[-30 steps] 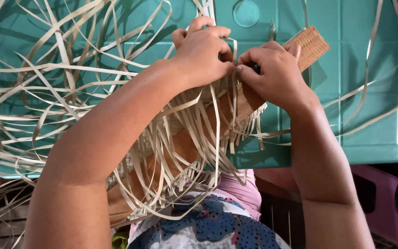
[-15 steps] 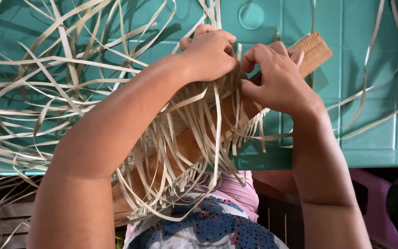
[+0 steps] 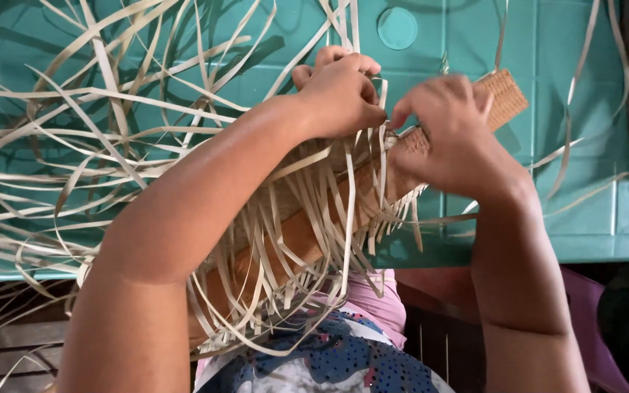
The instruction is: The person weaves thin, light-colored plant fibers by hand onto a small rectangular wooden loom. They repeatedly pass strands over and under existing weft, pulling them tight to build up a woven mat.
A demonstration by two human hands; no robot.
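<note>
1. Pale straw-coloured strips [image 3: 111,167] fan out over the upper left of the frame, thin, flat and curling, lying loose across a teal table [image 3: 576,109].
2. More of these strips hang in a thick fringe [image 3: 293,247] from the centre of the frame down toward the lower middle, their free ends dangling over the lap.
3. A woven band [image 3: 505,98], tan and tightly plaited, sticks out at the upper right of centre, slanting up to the right; its end shows just beyond the right hand.
4. Under the fringe a brown board [image 3: 307,236] runs on the same slant from lower left to the hands.
5. The left hand [image 3: 340,94], upper centre, is curled into a loose fist, its fingers closed on a few strips at the top of the fringe.
6. The right hand [image 3: 445,131] sits just beside it, right of centre, lying on the band; thumb and forefinger are pinched together on a strip at the band's edge, almost touching the left hand's knuckles.
7. Both forearms rise from the bottom of the frame, the left one crossing over the fringe.
8. At the bottom centre shows clothing: a pink top [image 3: 380,302] and a blue spotted cloth [image 3: 343,364].
9. A round moulded disc [image 3: 397,28] marks the table at the top centre.
</note>
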